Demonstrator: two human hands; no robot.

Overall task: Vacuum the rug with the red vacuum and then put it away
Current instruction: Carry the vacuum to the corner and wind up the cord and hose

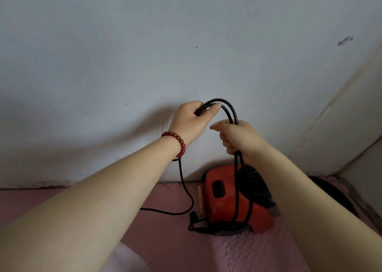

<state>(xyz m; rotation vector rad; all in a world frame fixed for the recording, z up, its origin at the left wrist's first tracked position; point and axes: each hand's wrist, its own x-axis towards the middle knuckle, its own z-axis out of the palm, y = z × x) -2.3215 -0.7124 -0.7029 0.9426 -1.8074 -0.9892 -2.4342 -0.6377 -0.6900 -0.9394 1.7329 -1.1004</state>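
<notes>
- Head view: the red vacuum (223,199) sits on the pink floor mat (165,240), against the wall (124,65).
- Above the vacuum, the left hand (189,123) and right hand (241,139) curl their fingers (224,137) round the black cord (226,104), holding it in loops, probably coiling it for storage.

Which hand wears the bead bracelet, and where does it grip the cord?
The left hand, holding the top of the black cord loop; red beads circle its wrist. The right hand, bare-wristed, grips lower, above the red vacuum.
</notes>
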